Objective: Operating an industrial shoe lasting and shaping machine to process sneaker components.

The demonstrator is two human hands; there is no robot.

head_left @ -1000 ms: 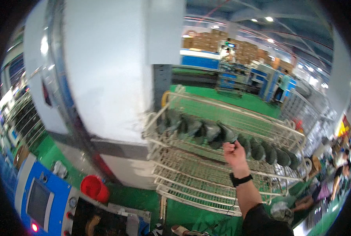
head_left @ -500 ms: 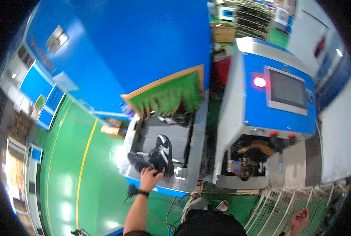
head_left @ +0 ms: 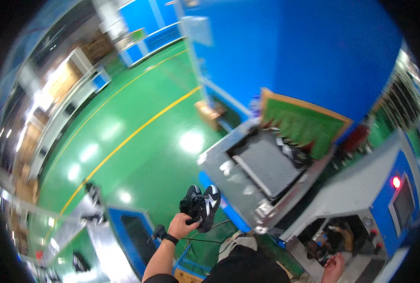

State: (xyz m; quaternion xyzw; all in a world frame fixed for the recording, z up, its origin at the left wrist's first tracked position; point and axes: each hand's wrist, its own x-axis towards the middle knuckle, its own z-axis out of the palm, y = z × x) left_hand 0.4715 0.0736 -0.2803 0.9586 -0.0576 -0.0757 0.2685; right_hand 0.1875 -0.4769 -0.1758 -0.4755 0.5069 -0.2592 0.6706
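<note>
My left hand (head_left: 182,226) is closed on a pair of black sneakers (head_left: 205,205) with white and grey markings. It grips them at the heel end, in the air over the green floor beside the conveyor (head_left: 233,172). A dark band goes round the left wrist. At the lower right, my right hand (head_left: 333,267) is empty with its fingers loosely curled and apart. It is nearest to the open front of the blue and white machine (head_left: 384,188), where dark machine parts (head_left: 320,245) show.
A green fringed curtain (head_left: 304,125) hangs at the opening of a large blue machine (head_left: 285,52). A blue-framed stand (head_left: 130,236) is at the lower left. Yellow lines (head_left: 139,129) cross the green floor (head_left: 167,160). A cardboard box (head_left: 207,113) sits by the blue machine.
My view has turned left. My left hand has lifted the sneakers off the conveyor and carried them left, over the floor. My right hand is still empty at the lower right.
</note>
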